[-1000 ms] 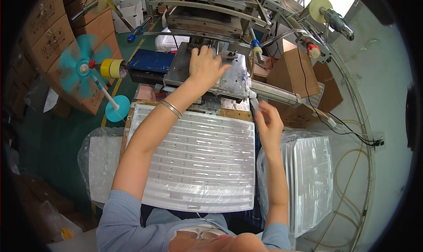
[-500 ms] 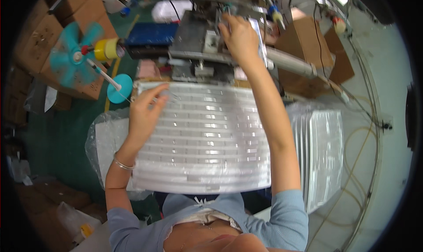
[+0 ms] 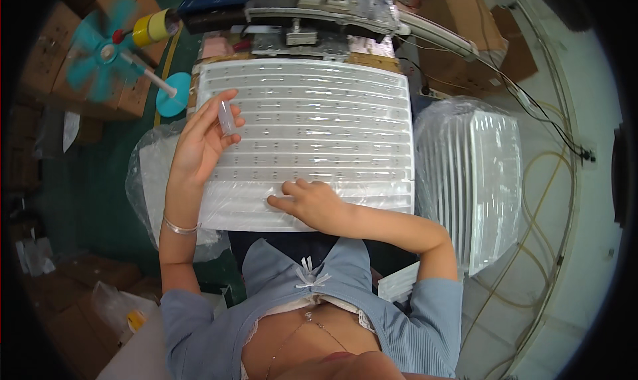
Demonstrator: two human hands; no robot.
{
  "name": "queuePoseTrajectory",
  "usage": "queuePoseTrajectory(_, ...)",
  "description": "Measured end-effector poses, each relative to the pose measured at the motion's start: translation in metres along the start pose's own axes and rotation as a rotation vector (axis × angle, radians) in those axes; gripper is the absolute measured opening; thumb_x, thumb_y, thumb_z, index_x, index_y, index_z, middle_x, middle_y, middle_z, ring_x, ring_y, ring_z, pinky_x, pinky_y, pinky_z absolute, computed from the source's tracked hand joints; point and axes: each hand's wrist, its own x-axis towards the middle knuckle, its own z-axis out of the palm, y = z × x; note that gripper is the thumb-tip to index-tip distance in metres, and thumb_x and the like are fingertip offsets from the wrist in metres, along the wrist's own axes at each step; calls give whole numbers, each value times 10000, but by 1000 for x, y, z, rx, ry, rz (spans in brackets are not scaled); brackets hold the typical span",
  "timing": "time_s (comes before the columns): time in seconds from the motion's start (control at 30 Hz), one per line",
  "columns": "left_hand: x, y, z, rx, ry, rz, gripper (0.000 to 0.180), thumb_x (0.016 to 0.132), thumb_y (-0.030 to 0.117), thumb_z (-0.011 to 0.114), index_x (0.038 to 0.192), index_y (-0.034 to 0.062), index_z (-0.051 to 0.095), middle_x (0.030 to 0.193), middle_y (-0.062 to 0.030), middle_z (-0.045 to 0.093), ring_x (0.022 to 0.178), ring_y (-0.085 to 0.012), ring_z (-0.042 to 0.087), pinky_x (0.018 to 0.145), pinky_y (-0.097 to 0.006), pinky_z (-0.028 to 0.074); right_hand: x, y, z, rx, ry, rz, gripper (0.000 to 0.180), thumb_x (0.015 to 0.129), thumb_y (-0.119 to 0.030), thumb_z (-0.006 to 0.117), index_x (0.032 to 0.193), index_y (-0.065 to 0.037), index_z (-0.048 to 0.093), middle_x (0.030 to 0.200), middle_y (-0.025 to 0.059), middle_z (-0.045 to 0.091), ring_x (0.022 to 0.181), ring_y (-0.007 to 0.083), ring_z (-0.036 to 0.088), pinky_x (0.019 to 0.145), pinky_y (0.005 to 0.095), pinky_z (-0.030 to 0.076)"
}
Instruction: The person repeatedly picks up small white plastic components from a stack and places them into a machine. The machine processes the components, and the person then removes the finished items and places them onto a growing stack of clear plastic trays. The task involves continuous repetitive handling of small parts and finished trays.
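Observation:
In front of me lies a wide white ribbed tray (image 3: pixel 379 195), its rows lined with many small clear pieces. Over its left side, my left hand (image 3: pixel 196 141) is raised palm inward, closed on a small clear plastic tube-like piece (image 3: pixel 226 117) held by the fingers. My right hand (image 3: pixel 311 204) is low over the tray's near rows, fingers bent and spread apart. Nothing shows in its grasp, and whether the fingertips touch the tray I cannot tell. Beyond the tray's far edge stands a metal machine (image 3: pixel 302 31) with small blocks on top.
A stack of similar white trays (image 3: pixel 495 181) in clear wrap stands at the right. To the left are a turquoise fan (image 3: pixel 109 51), a yellow tape roll (image 3: pixel 151 28) and wrapped white sheets (image 3: pixel 156 187). Cartons (image 3: pixel 458 28) sit at the far right, near cables and hoses.
My right hand has come back from the machine to the tray's near rows. My left hand has shifted slightly and turned, showing the clear piece. The view has tilted down toward me.

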Motion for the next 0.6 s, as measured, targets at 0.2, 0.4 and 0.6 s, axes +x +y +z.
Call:
queuePoseTrajectory(0.2,-10,-5,7,161,3,14,288,959,191,415,1168,10,494,1017,-102,596,911,-184,619,741,-302,544,2,7,-7,52,-49,18,277,722,-97,631,991,-113,569,851,71,557,798,227,601,608,329,511)
queuePoseTrajectory(0.4,-7,28,-12,-190,170,219,194,907,189,490,1019,41,548,943,-82,597,824,-162,591,699,-296,500,-14,58,-71,400,275,636,387,772,-53,656,1139,-74,537,1079,113,601,795,255,634,642,327,517)
queuePoseTrajectory(0.6,-8,43,-39,391,448,503,179,875,133,548,1028,42,572,857,-45,589,749,-121,546,653,-238,442,-47,104,-93,673,640,605,243,829,-14,594,1068,-42,557,1173,100,520,915,142,584,665,249,535)
